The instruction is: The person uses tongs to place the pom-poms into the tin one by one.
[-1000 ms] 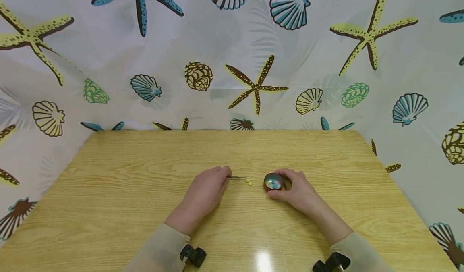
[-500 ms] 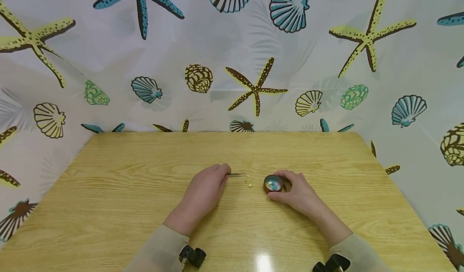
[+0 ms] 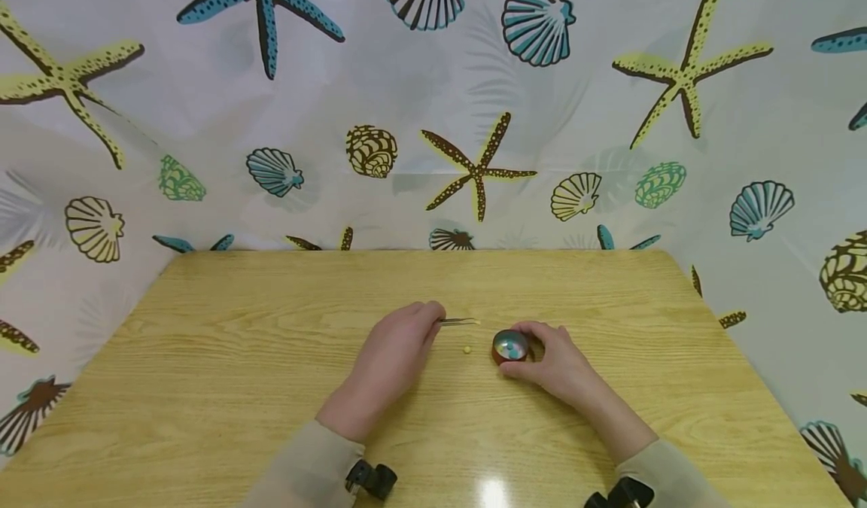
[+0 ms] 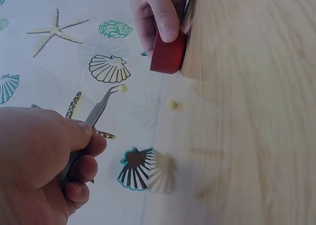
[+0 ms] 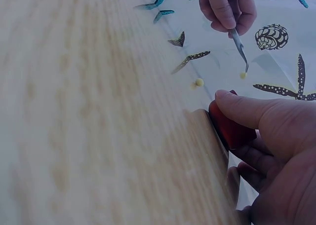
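My left hand [image 3: 400, 350] pinches a pair of bent-tip metal tweezers [image 4: 98, 109] between thumb and fingers. At their tips is a small yellow ball [image 4: 123, 88], held above the table. A second yellow ball [image 3: 466, 350] lies on the wood, between the left hand and a small round red cup [image 3: 509, 347]. Thumb and fingers of my right hand [image 3: 552, 357] grip this cup from its right side as it stands on the table. Its inside is shiny and shows some blue and yellowish bits at the bottom, too small to make out.
The wooden table [image 3: 271, 387] reaches back to a hanging cloth [image 3: 433, 64] printed with shells and starfish, which also closes off both sides. Black wrist cameras [image 3: 371, 479] sit on both sleeves.
The tweezers have lifted a yellow ball off the table and moved up and to the right, towards the cup. The other ball stays put. My right hand keeps its hold on the cup.
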Action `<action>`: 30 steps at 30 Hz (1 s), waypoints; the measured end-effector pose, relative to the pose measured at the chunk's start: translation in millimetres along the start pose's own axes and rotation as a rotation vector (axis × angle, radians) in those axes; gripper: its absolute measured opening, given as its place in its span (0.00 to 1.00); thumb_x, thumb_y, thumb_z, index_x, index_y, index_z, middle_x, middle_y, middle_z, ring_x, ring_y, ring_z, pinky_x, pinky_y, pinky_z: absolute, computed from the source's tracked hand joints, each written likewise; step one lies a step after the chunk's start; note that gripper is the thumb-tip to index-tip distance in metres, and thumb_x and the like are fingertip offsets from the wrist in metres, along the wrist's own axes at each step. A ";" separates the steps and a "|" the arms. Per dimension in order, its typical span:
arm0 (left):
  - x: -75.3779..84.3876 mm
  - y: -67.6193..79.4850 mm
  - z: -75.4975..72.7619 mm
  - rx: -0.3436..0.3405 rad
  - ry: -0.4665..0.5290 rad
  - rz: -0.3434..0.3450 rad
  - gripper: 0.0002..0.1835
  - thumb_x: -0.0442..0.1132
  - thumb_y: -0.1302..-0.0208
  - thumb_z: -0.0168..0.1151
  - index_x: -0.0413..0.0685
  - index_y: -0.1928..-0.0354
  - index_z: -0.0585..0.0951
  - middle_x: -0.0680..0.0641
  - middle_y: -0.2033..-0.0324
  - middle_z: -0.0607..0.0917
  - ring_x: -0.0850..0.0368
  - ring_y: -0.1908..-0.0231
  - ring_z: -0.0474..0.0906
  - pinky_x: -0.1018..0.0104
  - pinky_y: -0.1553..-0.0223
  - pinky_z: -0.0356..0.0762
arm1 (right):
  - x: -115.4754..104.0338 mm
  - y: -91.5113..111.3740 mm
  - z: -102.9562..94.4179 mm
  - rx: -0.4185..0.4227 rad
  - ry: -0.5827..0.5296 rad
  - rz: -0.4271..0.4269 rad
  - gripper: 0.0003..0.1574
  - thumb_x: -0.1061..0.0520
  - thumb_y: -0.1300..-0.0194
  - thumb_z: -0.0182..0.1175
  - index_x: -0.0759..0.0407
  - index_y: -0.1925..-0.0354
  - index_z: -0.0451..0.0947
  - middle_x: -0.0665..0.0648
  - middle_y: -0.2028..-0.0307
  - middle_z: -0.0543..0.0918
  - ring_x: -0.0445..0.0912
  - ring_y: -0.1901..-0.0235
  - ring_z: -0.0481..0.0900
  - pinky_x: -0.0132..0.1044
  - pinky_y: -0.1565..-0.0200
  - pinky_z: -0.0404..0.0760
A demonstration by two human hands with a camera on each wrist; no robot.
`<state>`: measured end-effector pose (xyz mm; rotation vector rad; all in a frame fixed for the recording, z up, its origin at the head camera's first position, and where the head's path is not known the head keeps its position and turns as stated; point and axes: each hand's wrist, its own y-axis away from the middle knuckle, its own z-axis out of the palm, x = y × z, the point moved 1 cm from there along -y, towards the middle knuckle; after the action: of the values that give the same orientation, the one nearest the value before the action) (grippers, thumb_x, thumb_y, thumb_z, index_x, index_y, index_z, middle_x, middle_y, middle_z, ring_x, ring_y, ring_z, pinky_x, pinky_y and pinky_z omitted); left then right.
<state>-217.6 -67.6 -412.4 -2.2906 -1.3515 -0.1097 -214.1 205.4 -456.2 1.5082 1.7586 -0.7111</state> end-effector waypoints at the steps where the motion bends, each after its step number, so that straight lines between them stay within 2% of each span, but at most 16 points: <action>1: 1.6 -0.5 0.4 -0.001 0.003 -0.001 0.04 0.36 0.16 0.64 0.48 0.47 0.84 0.50 0.61 0.87 0.53 0.63 0.84 0.56 0.58 0.85 | 0.3 0.2 0.3 -0.001 -0.002 0.003 0.40 0.46 0.34 0.83 0.54 0.31 0.80 0.60 0.33 0.83 0.75 0.16 0.41 0.75 0.22 0.51; 4: 6.6 -2.6 1.5 0.000 0.013 0.003 0.04 0.37 0.16 0.63 0.49 0.47 0.84 0.50 0.61 0.88 0.53 0.62 0.85 0.55 0.57 0.86 | 1.0 0.4 1.0 0.004 -0.001 0.006 0.40 0.46 0.35 0.83 0.54 0.30 0.80 0.60 0.33 0.83 0.75 0.16 0.41 0.74 0.22 0.52; 10: 16.1 -6.7 4.5 -0.011 0.029 0.011 0.05 0.38 0.15 0.63 0.49 0.46 0.84 0.50 0.60 0.88 0.52 0.60 0.86 0.55 0.57 0.86 | 1.7 0.1 1.0 0.014 0.010 -0.012 0.40 0.46 0.35 0.84 0.55 0.31 0.81 0.60 0.34 0.84 0.73 0.17 0.49 0.72 0.22 0.55; 16: 22.2 -8.1 8.2 -0.045 0.029 0.012 0.06 0.40 0.13 0.60 0.50 0.45 0.84 0.52 0.60 0.87 0.55 0.61 0.84 0.57 0.56 0.85 | 0.3 -0.2 0.7 0.012 0.003 -0.010 0.40 0.45 0.35 0.84 0.54 0.31 0.81 0.59 0.34 0.84 0.75 0.16 0.45 0.73 0.21 0.51; 24: 26.8 -6.0 12.7 -0.037 0.046 0.067 0.05 0.38 0.15 0.62 0.49 0.45 0.84 0.51 0.60 0.87 0.54 0.63 0.84 0.58 0.59 0.85 | -0.2 -0.2 0.9 0.013 0.013 -0.013 0.39 0.45 0.35 0.83 0.54 0.31 0.81 0.60 0.32 0.82 0.74 0.17 0.48 0.73 0.22 0.53; 30: 28.8 -5.8 16.6 -0.061 0.041 0.074 0.04 0.37 0.15 0.63 0.49 0.47 0.84 0.50 0.60 0.87 0.54 0.64 0.83 0.57 0.59 0.84 | -0.3 -0.1 0.4 0.011 0.002 -0.014 0.40 0.46 0.35 0.84 0.55 0.31 0.81 0.59 0.32 0.83 0.75 0.17 0.46 0.73 0.22 0.53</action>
<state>-210.5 -34.8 -416.3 -2.3731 -1.2579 -0.1747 -214.1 204.9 -456.2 1.5062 1.7711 -0.7269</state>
